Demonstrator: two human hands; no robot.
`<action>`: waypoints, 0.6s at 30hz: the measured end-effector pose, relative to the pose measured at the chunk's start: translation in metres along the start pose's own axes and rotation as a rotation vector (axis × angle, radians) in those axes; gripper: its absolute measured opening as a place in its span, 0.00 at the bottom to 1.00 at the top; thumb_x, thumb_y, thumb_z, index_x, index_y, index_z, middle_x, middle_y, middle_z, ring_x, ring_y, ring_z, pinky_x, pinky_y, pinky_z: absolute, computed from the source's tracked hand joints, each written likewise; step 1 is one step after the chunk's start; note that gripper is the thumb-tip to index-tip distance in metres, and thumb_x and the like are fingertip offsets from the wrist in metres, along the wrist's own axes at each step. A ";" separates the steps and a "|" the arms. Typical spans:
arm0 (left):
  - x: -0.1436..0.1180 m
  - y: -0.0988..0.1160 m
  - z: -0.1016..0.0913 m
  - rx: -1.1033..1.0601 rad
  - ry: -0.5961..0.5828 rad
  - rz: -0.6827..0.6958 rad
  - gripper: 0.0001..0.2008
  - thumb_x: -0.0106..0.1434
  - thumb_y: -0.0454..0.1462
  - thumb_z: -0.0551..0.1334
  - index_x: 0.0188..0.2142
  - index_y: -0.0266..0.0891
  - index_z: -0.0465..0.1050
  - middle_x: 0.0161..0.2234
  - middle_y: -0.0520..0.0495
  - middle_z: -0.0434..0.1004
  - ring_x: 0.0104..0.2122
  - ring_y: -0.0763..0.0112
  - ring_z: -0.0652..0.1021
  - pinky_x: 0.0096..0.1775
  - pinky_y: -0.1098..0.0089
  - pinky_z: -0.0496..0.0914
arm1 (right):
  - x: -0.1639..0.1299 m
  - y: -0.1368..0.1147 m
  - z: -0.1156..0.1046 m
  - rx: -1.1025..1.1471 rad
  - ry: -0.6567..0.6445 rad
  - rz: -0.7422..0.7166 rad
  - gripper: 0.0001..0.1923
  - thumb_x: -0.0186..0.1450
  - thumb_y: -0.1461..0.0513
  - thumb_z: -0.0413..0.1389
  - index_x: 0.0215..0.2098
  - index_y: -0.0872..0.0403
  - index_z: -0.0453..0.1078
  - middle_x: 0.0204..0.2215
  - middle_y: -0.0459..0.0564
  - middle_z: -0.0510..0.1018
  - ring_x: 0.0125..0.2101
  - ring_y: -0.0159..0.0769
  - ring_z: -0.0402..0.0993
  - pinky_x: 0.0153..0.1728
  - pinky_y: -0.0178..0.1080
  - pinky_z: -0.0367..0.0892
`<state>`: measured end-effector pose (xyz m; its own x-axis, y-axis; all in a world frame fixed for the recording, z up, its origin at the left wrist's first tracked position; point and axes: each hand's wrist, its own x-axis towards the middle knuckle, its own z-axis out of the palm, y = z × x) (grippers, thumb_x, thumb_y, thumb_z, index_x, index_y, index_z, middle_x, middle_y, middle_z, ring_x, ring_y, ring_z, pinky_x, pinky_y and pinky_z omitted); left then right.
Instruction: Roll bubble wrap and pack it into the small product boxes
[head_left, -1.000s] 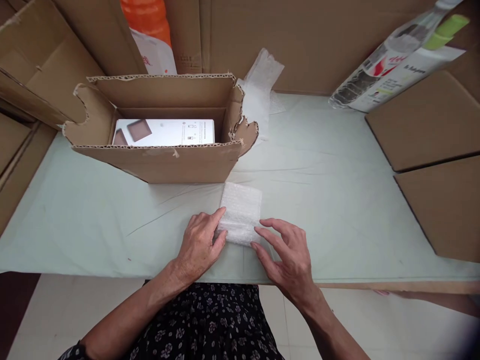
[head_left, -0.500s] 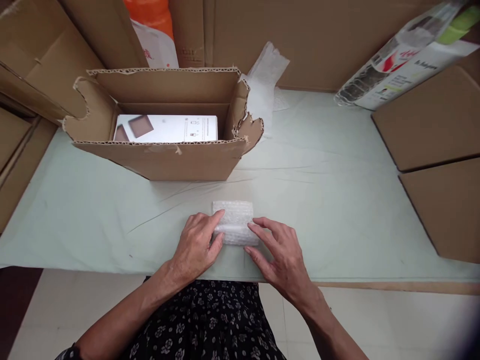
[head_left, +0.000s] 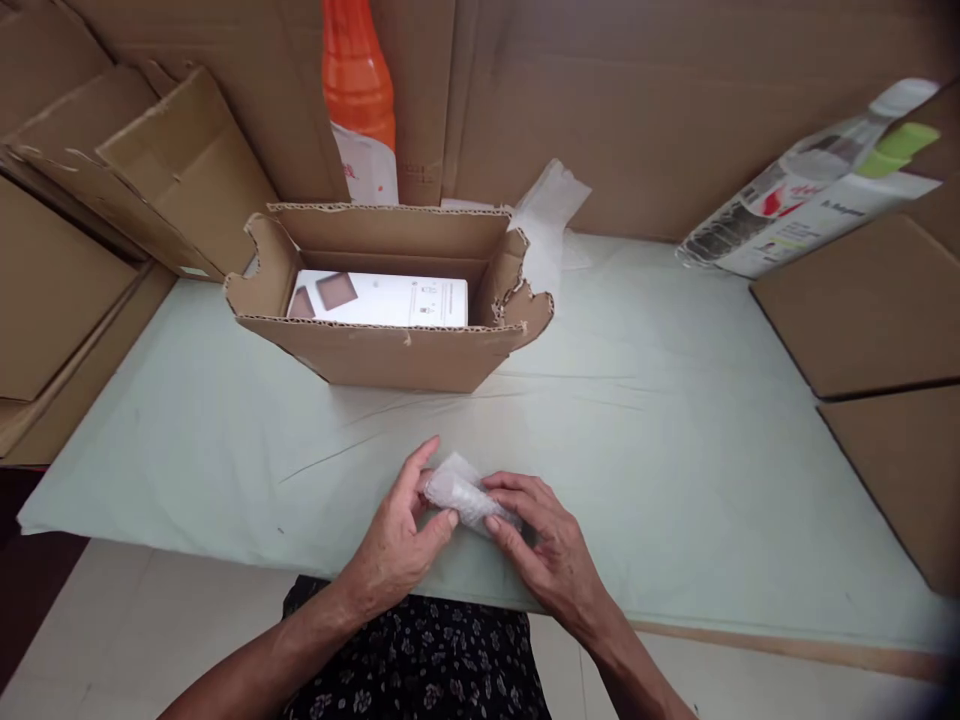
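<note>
A small piece of bubble wrap (head_left: pixel 463 490), rolled into a tight bundle, sits between both my hands just above the near edge of the pale green table (head_left: pixel 675 440). My left hand (head_left: pixel 397 540) pinches its left end with thumb and fingers. My right hand (head_left: pixel 544 540) wraps over its right end. Whether anything is inside the roll cannot be seen. Beyond my hands stands an open cardboard box (head_left: pixel 390 345) with torn flaps. A white product carton (head_left: pixel 379 298) lies flat inside it.
Loose white bubble wrap (head_left: pixel 546 215) lies behind the box's right side. An orange bottle (head_left: pixel 356 80) stands at the back. A printed plastic pack (head_left: pixel 810 190) leans at the right rear. Flat cardboard sheets (head_left: pixel 877 310) line both sides and the back wall.
The flat bubble wrap sheet has been rolled toward me into a tight bundle and lifted off the table in both hands. The camera has pulled back.
</note>
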<state>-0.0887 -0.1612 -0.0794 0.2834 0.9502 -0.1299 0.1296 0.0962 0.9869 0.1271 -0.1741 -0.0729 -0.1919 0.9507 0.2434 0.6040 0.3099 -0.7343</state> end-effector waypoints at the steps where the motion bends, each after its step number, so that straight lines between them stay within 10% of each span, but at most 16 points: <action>1: 0.000 0.002 0.001 -0.004 -0.009 -0.008 0.32 0.68 0.36 0.60 0.69 0.46 0.55 0.48 0.41 0.79 0.44 0.64 0.82 0.47 0.63 0.79 | -0.001 0.000 -0.002 -0.007 0.015 0.005 0.13 0.70 0.59 0.58 0.53 0.45 0.74 0.53 0.54 0.80 0.52 0.46 0.78 0.50 0.49 0.76; 5: 0.002 0.011 0.004 -0.029 -0.042 0.011 0.30 0.66 0.35 0.63 0.67 0.44 0.63 0.45 0.43 0.79 0.40 0.66 0.80 0.45 0.67 0.77 | -0.001 -0.002 -0.011 0.097 -0.113 0.101 0.29 0.68 0.54 0.60 0.66 0.47 0.65 0.61 0.58 0.75 0.57 0.48 0.76 0.51 0.47 0.78; 9: 0.004 0.012 -0.001 -0.175 -0.018 -0.018 0.29 0.68 0.37 0.63 0.67 0.42 0.62 0.45 0.44 0.79 0.41 0.69 0.80 0.47 0.70 0.75 | 0.011 -0.016 -0.023 0.222 -0.146 0.199 0.12 0.70 0.55 0.58 0.48 0.51 0.77 0.38 0.50 0.85 0.36 0.37 0.84 0.37 0.34 0.79; 14: 0.013 0.009 -0.025 -0.282 0.077 0.207 0.33 0.68 0.42 0.65 0.69 0.48 0.57 0.53 0.43 0.78 0.50 0.64 0.79 0.54 0.64 0.73 | 0.052 -0.053 -0.069 0.045 0.227 0.066 0.10 0.68 0.58 0.62 0.47 0.46 0.79 0.35 0.46 0.85 0.31 0.36 0.81 0.30 0.34 0.75; 18: 0.018 -0.002 -0.040 -0.137 0.209 0.096 0.25 0.67 0.41 0.64 0.63 0.43 0.67 0.47 0.43 0.81 0.46 0.64 0.80 0.51 0.63 0.74 | 0.122 -0.080 -0.100 -0.312 0.508 -0.075 0.15 0.66 0.55 0.63 0.51 0.48 0.78 0.41 0.50 0.83 0.37 0.38 0.80 0.37 0.40 0.74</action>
<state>-0.1220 -0.1319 -0.0801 0.0839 0.9961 -0.0262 -0.0220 0.0281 0.9994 0.1328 -0.0837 0.0791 0.1042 0.7804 0.6165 0.8166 0.2868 -0.5010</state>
